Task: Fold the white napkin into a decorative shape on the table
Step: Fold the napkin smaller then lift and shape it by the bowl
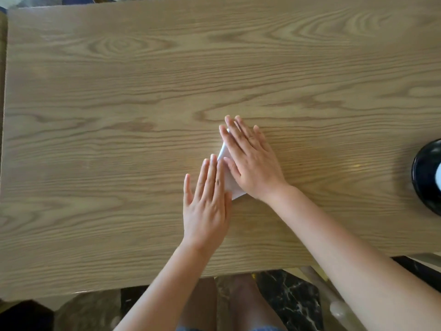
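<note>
Wood-grain table [119,103] fills most of the view, with dark marbled floor [286,295] below its near edge and the person's knees showing under it. Far out past the right hand, at the frame edge, sits a black bowl [423,173], cut off, with something white inside that can't be identified.

Right hand [253,161] lies flat, fingers straight and slightly spread, palm down on the white napkin [225,161]. Left hand [206,201] is also flat, fingers straight and close together, its fingertips resting on the napkin's near-left side. Neither hand grips or pinches anything; both look to be pressing.

Napkin sits between and under the two hands, mostly covered by the right one. Only a narrow white strip shows between the hands, plus a corner poking out just below the right wrist and a sliver by the right fingertips. It appears already folded small and angular, maybe a triangle or kite outline, but the exact shape is hidden.

Judgement: task is midway or later. Several folds seem done and the current step looks like flattening a crease. Whether more folds remain before the decorative shape is finished can't be told from this view.
</note>
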Action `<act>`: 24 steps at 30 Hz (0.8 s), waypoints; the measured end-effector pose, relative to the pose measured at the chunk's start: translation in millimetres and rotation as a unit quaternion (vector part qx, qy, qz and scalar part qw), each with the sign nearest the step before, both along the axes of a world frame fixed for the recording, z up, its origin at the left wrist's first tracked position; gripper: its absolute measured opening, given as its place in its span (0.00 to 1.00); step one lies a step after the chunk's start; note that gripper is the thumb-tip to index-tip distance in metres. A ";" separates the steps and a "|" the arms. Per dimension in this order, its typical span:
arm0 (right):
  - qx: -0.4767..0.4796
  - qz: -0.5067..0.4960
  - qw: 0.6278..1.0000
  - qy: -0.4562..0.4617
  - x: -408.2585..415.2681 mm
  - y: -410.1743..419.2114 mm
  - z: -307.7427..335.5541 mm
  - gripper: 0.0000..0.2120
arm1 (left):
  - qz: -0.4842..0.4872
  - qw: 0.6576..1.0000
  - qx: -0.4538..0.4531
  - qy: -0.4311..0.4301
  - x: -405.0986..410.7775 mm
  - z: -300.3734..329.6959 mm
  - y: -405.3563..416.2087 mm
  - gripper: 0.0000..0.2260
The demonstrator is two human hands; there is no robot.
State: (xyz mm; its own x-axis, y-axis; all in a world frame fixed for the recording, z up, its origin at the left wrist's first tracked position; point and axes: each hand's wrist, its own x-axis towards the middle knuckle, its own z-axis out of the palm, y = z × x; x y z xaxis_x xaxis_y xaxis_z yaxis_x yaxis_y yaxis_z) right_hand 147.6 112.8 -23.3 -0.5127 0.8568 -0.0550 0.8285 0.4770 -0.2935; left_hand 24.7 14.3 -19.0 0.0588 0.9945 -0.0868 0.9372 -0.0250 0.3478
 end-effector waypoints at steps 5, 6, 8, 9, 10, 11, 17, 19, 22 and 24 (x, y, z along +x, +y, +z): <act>0.004 0.006 1.000 0.002 2.4 1.9 -18.7 0.28 | -0.011 0.999 -0.021 0.028 -4.7 -18.9 2.5 0.23; 0.003 0.001 1.000 0.001 2.2 1.9 -21.6 0.28 | -0.013 0.999 -0.027 0.030 -4.8 -20.6 3.2 0.24; 0.000 0.001 1.000 -0.004 1.0 3.7 -21.9 0.28 | -0.013 0.999 -0.035 0.036 -4.5 -20.2 6.0 0.24; -0.003 0.004 1.000 -0.006 0.8 4.2 -18.8 0.28 | -0.013 0.998 -0.039 0.040 -4.0 -17.3 7.0 0.24; -0.009 0.007 1.000 -0.008 0.6 3.9 -14.7 0.28 | -0.014 0.998 -0.043 0.043 -3.8 -12.8 6.9 0.24; -0.018 0.011 1.000 -0.010 0.9 3.2 -11.3 0.28 | -0.021 0.998 -0.042 0.044 -5.1 -8.6 4.9 0.24; -0.022 0.131 0.991 -0.034 23.0 9.0 -8.9 0.29 | -0.176 0.983 0.000 0.054 -43.1 -11.0 -31.4 0.24; 0.014 0.147 0.987 -0.058 31.6 6.3 -11.7 0.31 | -0.194 0.979 -0.003 0.063 -50.0 -12.3 -36.8 0.25; 0.030 0.126 0.988 -0.080 35.0 -0.2 -16.4 0.32 | -0.199 0.977 -0.034 0.073 -49.0 -11.5 -36.4 0.27; 0.024 0.125 0.987 -0.098 34.2 -1.4 -15.3 0.33 | -0.198 0.976 -0.051 0.070 -47.8 -8.9 -37.7 0.28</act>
